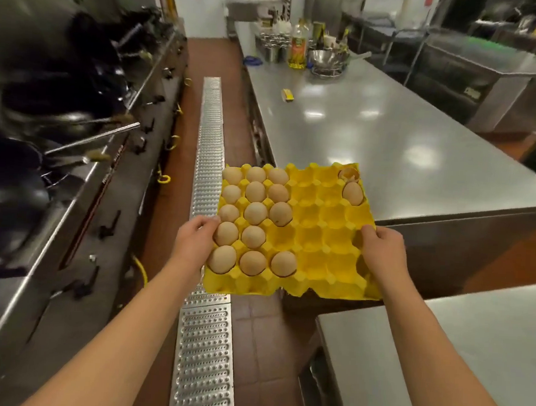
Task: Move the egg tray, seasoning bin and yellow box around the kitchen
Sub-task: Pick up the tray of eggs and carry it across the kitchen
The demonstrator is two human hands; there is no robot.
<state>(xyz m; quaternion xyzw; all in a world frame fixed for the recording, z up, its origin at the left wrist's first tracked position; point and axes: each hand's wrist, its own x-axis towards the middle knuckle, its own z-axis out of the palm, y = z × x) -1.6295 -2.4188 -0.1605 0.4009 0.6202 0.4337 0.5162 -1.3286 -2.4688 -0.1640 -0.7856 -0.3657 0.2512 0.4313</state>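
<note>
- You had your left hand clamped on the left edge of the yellow egg tray, thumb on top next to the eggs, and your right hand pinching the right edge the same way.
- Tray was up in the air, pretty much level, its far right corner hanging over the near corner of the long steel counter and the rest out over the aisle.
- Eggs were packed into the left three columns, plus one egg and a broken shell in the far right corner.
- Aisle ahead was narrow: metal drain grate down the tiled floor, wok range tight on the left.
- Second steel table sat near your right elbow.
- Most of the counter was bare, with a small yellow box by its left edge, well past the tray, and an oil bottle and a metal bowl at the far end.
</note>
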